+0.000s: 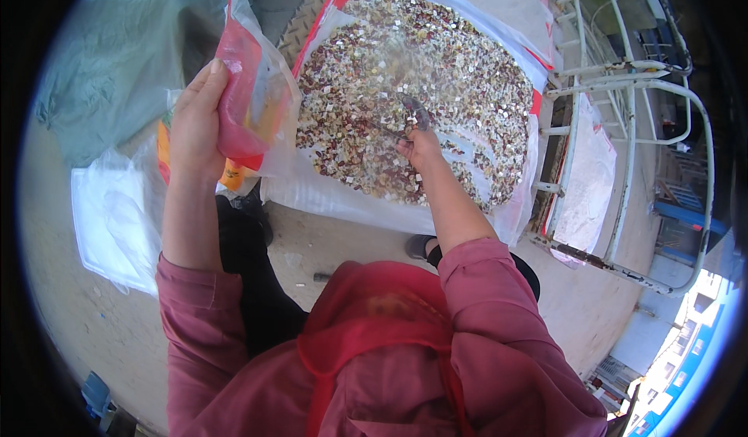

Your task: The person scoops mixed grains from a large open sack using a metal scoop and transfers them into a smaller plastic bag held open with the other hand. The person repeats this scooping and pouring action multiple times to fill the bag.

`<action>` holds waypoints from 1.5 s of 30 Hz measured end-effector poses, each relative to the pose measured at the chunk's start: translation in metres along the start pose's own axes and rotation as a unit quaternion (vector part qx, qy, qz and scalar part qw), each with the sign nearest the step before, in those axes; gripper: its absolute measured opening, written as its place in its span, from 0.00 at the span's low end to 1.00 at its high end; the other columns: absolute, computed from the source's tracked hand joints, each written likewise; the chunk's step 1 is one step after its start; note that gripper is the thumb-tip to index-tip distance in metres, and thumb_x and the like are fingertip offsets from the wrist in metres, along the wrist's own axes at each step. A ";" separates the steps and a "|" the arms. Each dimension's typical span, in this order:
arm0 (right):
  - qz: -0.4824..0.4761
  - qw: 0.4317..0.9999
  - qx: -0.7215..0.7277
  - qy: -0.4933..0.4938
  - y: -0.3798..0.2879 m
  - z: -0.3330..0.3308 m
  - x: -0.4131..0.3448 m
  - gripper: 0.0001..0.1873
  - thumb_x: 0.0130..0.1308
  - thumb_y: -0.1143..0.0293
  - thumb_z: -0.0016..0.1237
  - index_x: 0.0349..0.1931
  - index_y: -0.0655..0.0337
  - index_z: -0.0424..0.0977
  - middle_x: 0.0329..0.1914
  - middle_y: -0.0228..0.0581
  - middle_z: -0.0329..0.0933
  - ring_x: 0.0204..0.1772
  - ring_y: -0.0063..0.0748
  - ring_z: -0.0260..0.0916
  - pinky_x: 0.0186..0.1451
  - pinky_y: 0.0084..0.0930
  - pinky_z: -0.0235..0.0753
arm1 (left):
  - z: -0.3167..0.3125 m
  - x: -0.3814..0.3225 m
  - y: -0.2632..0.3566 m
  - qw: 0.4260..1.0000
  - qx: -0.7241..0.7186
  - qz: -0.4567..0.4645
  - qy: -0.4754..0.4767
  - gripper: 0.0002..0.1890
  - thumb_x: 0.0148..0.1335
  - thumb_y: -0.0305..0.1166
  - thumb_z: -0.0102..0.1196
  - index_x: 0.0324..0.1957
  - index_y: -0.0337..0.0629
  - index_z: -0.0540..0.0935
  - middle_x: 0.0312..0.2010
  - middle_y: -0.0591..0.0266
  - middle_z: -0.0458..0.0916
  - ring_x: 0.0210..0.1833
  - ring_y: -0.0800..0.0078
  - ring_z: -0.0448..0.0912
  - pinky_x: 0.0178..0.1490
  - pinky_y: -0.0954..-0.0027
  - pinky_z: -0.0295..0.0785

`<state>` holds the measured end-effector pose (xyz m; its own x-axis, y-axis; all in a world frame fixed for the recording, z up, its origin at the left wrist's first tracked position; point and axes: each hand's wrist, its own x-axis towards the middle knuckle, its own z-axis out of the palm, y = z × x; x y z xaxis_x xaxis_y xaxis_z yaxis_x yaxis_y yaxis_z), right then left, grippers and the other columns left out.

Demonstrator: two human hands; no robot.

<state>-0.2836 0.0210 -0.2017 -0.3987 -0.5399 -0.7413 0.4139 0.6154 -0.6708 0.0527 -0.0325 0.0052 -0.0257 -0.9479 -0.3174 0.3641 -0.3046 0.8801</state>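
My left hand (198, 113) is raised at the left, pinching the edge of a clear plastic bag (242, 86) with red and orange print. My right hand (422, 148) is low over a spread heap of small mixed pieces (362, 92): dark red bean-like bits, pale bits and white squares. Its fingers close on a thin, partly see-through tool (416, 113) with a curved dark edge, perhaps a scoop; its exact kind is unclear against the heap. Beneath the pieces is a white plastic sheet (345, 194) with red borders, bare in streaks near my right wrist.
A white-painted metal frame (630, 162), chipped in places, stands at the right. Greenish plastic sheeting (111, 69) drapes the upper left. White plastic packaging (114, 221) lies on the floor at the left. A small dark object (321, 277) lies near my feet.
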 end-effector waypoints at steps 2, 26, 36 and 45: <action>0.031 0.998 0.056 -0.023 -0.001 -0.016 -0.004 0.13 0.54 0.83 0.35 0.38 0.56 0.62 0.27 0.37 0.65 0.24 0.33 0.67 0.25 0.31 0.75 | 0.004 -0.004 0.004 1.000 0.004 0.005 0.015 0.15 0.65 0.37 0.42 0.46 0.36 0.74 0.36 0.68 0.76 0.36 0.84 0.72 0.40 0.80 0.67; -0.080 0.963 -0.132 -0.220 -0.053 0.154 -0.095 0.16 0.52 0.79 0.36 0.44 0.62 0.61 0.28 0.42 0.71 0.22 0.33 0.71 0.23 0.29 0.76 | -0.001 -0.015 0.012 1.000 -0.004 0.008 0.006 0.16 0.65 0.36 0.43 0.46 0.35 0.73 0.37 0.66 0.76 0.39 0.82 0.73 0.44 0.78 0.68; -0.326 0.826 -0.448 -0.101 -0.024 0.239 -0.124 0.19 0.55 0.75 0.41 0.47 0.69 0.57 0.40 0.60 0.71 0.48 0.56 0.69 0.48 0.41 0.70 | -0.010 -0.015 0.013 0.999 -0.025 0.022 -0.005 0.15 0.65 0.36 0.43 0.45 0.35 0.74 0.36 0.66 0.77 0.38 0.82 0.73 0.43 0.78 0.69; -0.200 0.955 -0.201 -0.084 -0.045 0.135 -0.104 0.20 0.61 0.73 0.37 0.54 0.63 0.57 0.34 0.46 0.71 0.18 0.28 0.70 0.16 0.20 0.70 | -0.005 -0.016 0.018 0.998 -0.055 0.014 0.013 0.13 0.65 0.35 0.43 0.43 0.36 0.75 0.35 0.66 0.77 0.36 0.82 0.74 0.41 0.79 0.69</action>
<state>-0.1508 -0.0281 -0.0977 -0.3082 -0.8414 -0.4439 -0.1047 0.4938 -0.8633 0.0644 -0.0227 0.0242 0.0106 -0.9527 -0.3038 0.4652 -0.2642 0.8448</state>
